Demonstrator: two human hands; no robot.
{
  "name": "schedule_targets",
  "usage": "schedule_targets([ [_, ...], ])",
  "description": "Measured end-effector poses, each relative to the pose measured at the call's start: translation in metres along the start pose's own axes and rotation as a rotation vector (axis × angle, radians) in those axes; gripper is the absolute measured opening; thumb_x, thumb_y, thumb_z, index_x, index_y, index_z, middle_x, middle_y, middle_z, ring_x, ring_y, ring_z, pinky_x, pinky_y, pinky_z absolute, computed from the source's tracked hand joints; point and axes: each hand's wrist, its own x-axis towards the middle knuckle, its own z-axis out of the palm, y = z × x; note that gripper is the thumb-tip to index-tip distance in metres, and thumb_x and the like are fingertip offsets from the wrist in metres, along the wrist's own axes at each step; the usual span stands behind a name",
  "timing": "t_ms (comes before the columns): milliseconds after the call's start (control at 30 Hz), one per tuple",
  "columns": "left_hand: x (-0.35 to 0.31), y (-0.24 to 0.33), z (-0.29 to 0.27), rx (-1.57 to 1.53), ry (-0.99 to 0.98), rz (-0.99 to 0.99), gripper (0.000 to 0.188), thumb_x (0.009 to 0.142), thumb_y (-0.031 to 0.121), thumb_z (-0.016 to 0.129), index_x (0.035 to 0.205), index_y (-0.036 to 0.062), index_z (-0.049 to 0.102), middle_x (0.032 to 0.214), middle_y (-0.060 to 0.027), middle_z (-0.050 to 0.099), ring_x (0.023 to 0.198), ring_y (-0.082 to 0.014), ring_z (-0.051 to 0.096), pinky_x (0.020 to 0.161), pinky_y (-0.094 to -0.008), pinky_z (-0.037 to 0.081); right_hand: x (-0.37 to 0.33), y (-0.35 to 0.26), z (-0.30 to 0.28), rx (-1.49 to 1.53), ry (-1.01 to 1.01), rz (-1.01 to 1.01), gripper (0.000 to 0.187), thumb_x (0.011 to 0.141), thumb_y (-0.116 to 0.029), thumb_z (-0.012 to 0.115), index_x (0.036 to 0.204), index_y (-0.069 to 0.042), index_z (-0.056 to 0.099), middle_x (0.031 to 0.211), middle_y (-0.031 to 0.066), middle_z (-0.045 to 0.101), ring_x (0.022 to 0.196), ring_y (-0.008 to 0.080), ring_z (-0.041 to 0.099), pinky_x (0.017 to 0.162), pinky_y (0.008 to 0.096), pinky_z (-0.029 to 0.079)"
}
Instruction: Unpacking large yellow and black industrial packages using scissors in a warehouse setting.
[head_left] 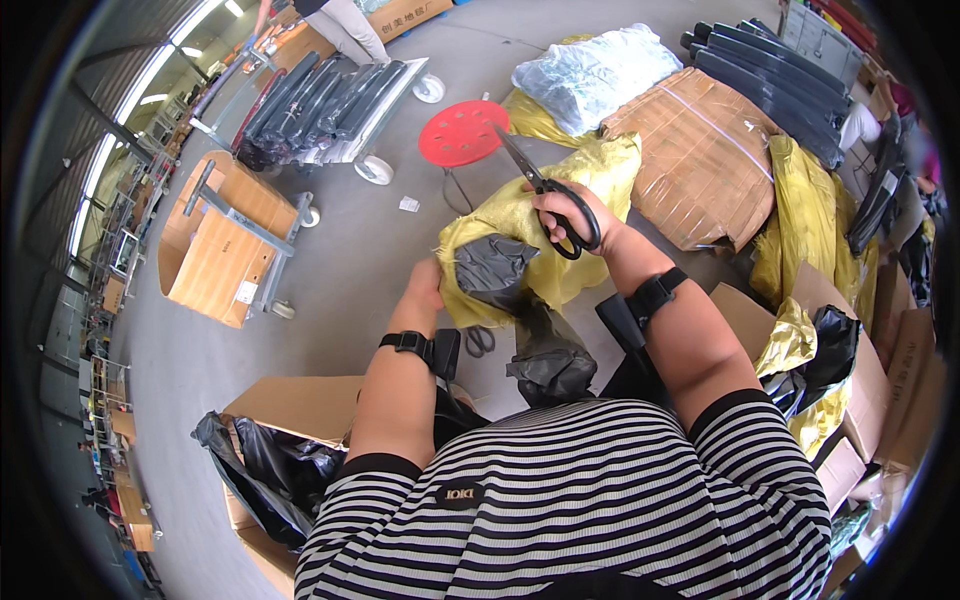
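A pair of black-handled scissors (pixel 520 163) is in my right hand (pixel 572 214), my fingers wrapped about the handles and the blades pointing up and to the left. Below that hand, a yellow woven sack (pixel 592 175) gapes around a bundle in black plastic (pixel 492 268). At the sack's left edge, my left hand (pixel 428 284) grips the yellow material, its fingers mostly hidden behind it. More dark plastic wrapping (pixel 550 355) hangs from the sack toward my lap. Dark scissor-like loops (pixel 480 342) show beneath the sack.
Beyond the sack stands a red round stool (pixel 463 133). A large taped brown package (pixel 695 160) lies to the right, beside a pale blue plastic bundle (pixel 598 78). Carts with dark rolls (pixel 318 110) and wooden panels (pixel 222 250) stand left. Open cartons (pixel 300 408) flank me. A person (pixel 345 30) stands far off.
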Motion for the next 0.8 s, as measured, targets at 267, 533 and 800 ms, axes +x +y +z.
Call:
schedule_targets([
  [267,0.015,-0.022,-0.045,1.772,0.566,0.209,0.032,0.083,0.020,0.057,0.111,0.0055,0.062,0.109,-0.0217,0.063,0.102,-0.0386,0.059,0.088,-0.0427,0.048,-0.006,0.002,0.024,-0.059,-0.119,0.045,0.044,0.083,-0.016,0.063,0.121,0.001,0.050,0.062,0.0009,0.049,0.049,0.0102,0.048,0.048,0.0226,0.042],
  [533,-0.073,0.035,0.101,1.195,-0.104,0.901,0.037,0.075,0.006,0.064,0.111,0.0041,0.056,0.121,-0.0196,0.056,0.114,-0.0359,0.051,0.092,-0.0418,0.044,0.011,-0.002,0.009,0.111,-0.135,-0.011,0.052,0.083,-0.012,0.061,0.129,-0.002,0.040,0.062,0.0026,0.049,0.049,0.0129,0.048,0.046,0.0245,0.039],
  [800,-0.059,-0.003,0.087,1.975,0.174,0.579,0.026,0.075,0.013,0.064,0.098,0.0021,0.061,0.097,-0.0216,0.063,0.092,-0.0382,0.061,0.078,-0.0463,0.049,-0.018,-0.027,-0.007,-0.330,0.147,-0.327,0.034,0.081,-0.013,0.064,0.114,-0.004,0.058,0.066,0.0034,0.056,0.056,0.0163,0.055,0.054,0.0276,0.046],
])
